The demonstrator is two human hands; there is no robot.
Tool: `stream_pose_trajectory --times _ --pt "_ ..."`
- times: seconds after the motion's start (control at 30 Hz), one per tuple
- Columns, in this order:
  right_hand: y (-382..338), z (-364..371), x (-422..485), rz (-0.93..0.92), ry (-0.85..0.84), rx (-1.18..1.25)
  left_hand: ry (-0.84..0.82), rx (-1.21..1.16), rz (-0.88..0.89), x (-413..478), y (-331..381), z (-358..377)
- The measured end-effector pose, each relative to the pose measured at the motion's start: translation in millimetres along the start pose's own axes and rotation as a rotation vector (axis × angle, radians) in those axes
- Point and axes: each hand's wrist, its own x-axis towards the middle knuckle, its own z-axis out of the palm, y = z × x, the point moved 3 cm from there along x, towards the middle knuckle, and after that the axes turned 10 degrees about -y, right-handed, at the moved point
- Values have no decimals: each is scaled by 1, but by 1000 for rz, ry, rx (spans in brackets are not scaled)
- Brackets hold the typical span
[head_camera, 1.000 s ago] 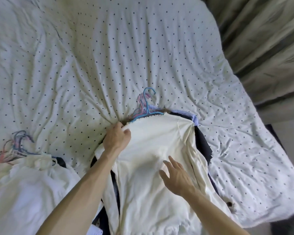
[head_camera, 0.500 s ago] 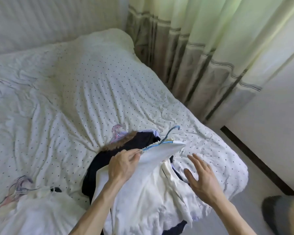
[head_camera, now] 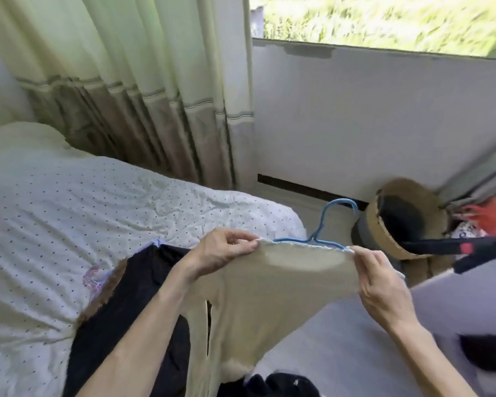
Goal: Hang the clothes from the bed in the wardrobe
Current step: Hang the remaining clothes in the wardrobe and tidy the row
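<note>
We see a dotted bed (head_camera: 69, 219) by curtains (head_camera: 126, 81), with dark clothes (head_camera: 132, 296) on it; a woven basket (head_camera: 390, 242) nearby holds something dark. The left hand (head_camera: 224, 250) and right hand (head_camera: 384, 285) pinch the cream garment (head_camera: 284, 282), on its blue hanger (head_camera: 321, 224), above the bed's edge.

L hand (head_camera: 221, 252) & R hand (head_camera: 382, 285) up front, both pinching w/ thumb+fingers (forearms bare).

Single head-worn wide-angle view, looking down close over bed (head_camera: 103, 213), facing curtain (head_camera: 143, 81), right edge seemingly blurred.
</note>
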Motion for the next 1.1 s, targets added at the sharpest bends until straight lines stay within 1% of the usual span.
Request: stream_pose_trajectory --times 0.1,0.2,0.3,0.4,0.5,0.6,0.67,0.77,0.83,0.93,1.0,1.1 --pt "50 -35 -36 121 106 -88 -160 65 61 26 36 47" --pt "102 -66 -77 267 220 -95 -408 161 122 47 75 98" --pt "144 -99 -113 394 307 -62 -626 188 139 66 110 151" --pt "178 -128 -149 500 376 -67 -778 130 186 80 146 207" --pt "208 -149 -189 655 399 1 -944 90 191 93 180 264" --pt "230 -165 -228 769 527 58 -1145 71 206 101 208 318" --pt "243 -171 -252 872 585 85 -1201 93 213 102 227 351" --pt "255 -178 -284 1004 584 112 -1238 195 234 100 246 395" --pt "257 -189 -307 1064 615 79 -1274 276 280 96 256 423" --pt "252 -220 -341 1204 681 29 -1303 386 427 89 268 469" --pt "242 -247 -363 1281 732 -38 -1315 411 504 84 274 502" --pt "222 -298 -388 1330 802 -175 -1314 536 633 79 274 556"
